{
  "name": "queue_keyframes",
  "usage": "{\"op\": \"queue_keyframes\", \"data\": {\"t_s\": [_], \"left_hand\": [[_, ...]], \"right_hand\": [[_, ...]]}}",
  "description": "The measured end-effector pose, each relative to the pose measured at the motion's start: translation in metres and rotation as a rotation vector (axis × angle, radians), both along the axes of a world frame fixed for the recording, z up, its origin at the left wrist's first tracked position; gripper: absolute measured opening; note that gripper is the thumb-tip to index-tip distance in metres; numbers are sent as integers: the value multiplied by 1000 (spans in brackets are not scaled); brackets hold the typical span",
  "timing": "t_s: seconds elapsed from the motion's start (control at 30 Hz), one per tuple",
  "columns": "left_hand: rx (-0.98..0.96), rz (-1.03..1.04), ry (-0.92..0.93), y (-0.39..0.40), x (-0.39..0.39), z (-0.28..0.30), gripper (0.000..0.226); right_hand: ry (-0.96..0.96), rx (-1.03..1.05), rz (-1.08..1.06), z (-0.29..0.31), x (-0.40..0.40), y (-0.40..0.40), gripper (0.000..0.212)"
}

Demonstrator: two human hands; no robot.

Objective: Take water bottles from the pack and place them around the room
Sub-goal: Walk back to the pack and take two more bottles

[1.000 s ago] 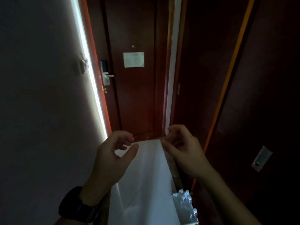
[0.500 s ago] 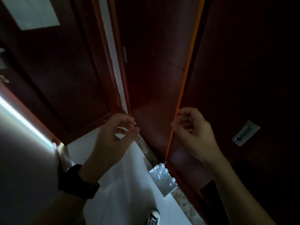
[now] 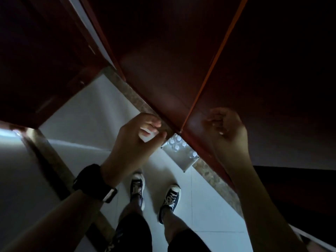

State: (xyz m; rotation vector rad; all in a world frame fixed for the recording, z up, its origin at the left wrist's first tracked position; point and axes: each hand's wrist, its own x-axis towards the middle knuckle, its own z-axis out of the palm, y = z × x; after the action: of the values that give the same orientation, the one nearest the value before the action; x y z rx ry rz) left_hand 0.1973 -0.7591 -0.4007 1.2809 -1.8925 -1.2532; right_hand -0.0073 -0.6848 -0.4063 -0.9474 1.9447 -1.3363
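Observation:
A pack of water bottles [image 3: 179, 153] wrapped in clear plastic stands on the white tiled floor against the base of a dark wooden wall, white caps showing at its far end and one corner. My left hand [image 3: 138, 140] hovers in the air above and to the left of the pack, fingers loosely curled, holding nothing. My right hand [image 3: 227, 135] hangs in the air to the right of the pack, in front of the wood panel, fingers loosely curled and holding nothing. Both hands are well above the pack.
Dark red wooden panels [image 3: 163, 73] with an orange seam [image 3: 214, 66] fill the upper right. A closed door [image 3: 36, 70] is at upper left. My two sneakers [image 3: 154, 195] stand on the white floor [image 3: 94, 115]. A speckled stone strip [image 3: 218, 184] borders the wall.
The view has tilted down from the door to the floor. The pack now lies between my hands and my feet have come into view. Both hands stay raised and hold nothing.

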Motion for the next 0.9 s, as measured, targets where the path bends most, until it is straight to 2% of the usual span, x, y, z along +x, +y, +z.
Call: {"op": "queue_keyframes", "data": {"t_s": [0.13,0.27,0.43,0.53,0.73,0.83,0.9], "left_hand": [[68,-63,-40,-37,-19,-129,32],[91,-154,-117,-66,-25,-286,36],[180,-281,-292,-90,-28,-496,39],[214,-333,-336,-94,-33,-600,51],[277,-433,-255,-94,-58,-739,71],[165,-453,-209,-91,-68,-780,68],[72,-440,-246,-92,-69,-800,67]], "right_hand": [[6,157,-39,-119,-3,-9,24],[-1,300,-98,-262,5,-12,30],[-7,368,-145,-460,32,-14,32],[23,390,-187,-564,47,-20,46],[85,371,-321,-724,57,-26,60],[140,284,-384,-769,64,-29,61],[201,271,-428,-787,70,-33,65]]}}
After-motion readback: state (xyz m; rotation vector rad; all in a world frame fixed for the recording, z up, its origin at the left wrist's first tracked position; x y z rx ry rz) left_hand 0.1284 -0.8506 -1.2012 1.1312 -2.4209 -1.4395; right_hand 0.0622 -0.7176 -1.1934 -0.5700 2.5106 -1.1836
